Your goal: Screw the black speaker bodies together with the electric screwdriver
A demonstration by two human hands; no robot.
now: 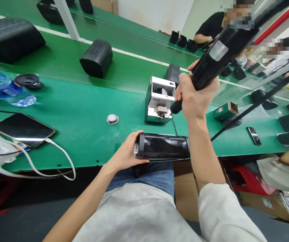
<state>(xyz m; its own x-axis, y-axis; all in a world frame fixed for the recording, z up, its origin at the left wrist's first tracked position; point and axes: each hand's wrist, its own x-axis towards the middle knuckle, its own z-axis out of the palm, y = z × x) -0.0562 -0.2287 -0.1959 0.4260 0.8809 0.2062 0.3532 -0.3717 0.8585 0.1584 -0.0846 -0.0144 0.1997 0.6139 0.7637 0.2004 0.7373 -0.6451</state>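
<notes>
My right hand (197, 92) is wrapped round a black electric screwdriver (207, 55), held up at a slant with its nose low and left. That nose is at the front of a small white screw feeder (159, 100); whether the bit touches it I cannot tell. My left hand (126, 151) grips the left end of a black speaker housing (163, 146) with a perforated front, lying sideways at the table's near edge. My right forearm covers the housing's right end. A small round silver-rimmed part (112, 119) lies on the green mat, left of the feeder.
On the left are a phone (24, 129) with white cables, a water bottle (6, 85) and a round black speaker driver (28, 80). Black speaker housings (97, 57) stand along the green conveyor. A green box (225, 111) and another phone (254, 135) lie right. Other people sit at the right.
</notes>
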